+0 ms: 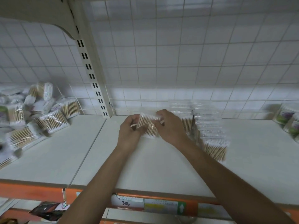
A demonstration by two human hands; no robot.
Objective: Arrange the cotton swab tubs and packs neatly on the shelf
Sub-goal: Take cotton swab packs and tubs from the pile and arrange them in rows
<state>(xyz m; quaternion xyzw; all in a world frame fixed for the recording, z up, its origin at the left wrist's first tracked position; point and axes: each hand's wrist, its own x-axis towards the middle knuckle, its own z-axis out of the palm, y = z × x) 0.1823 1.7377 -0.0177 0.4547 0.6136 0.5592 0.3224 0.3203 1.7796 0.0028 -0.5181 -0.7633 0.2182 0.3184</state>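
Observation:
A clear pack of wooden cotton swabs (147, 125) is held between both hands near the back of the white shelf (145, 162). My left hand (129, 135) grips its left side and my right hand (169, 126) grips its top right. Just right of it, a row of similar swab packs (212, 135) runs from the back grid toward the front. On the left shelf section lies a jumbled heap of swab packs (32, 120). Packs with green and purple labels (288, 120) sit at the far right.
A slotted metal upright (93, 81) divides the two shelf sections, with a wire grid back panel (178, 62) behind. An orange front rail with price labels (145, 204) edges the shelf. Dark items (48, 210) lie on the shelf below.

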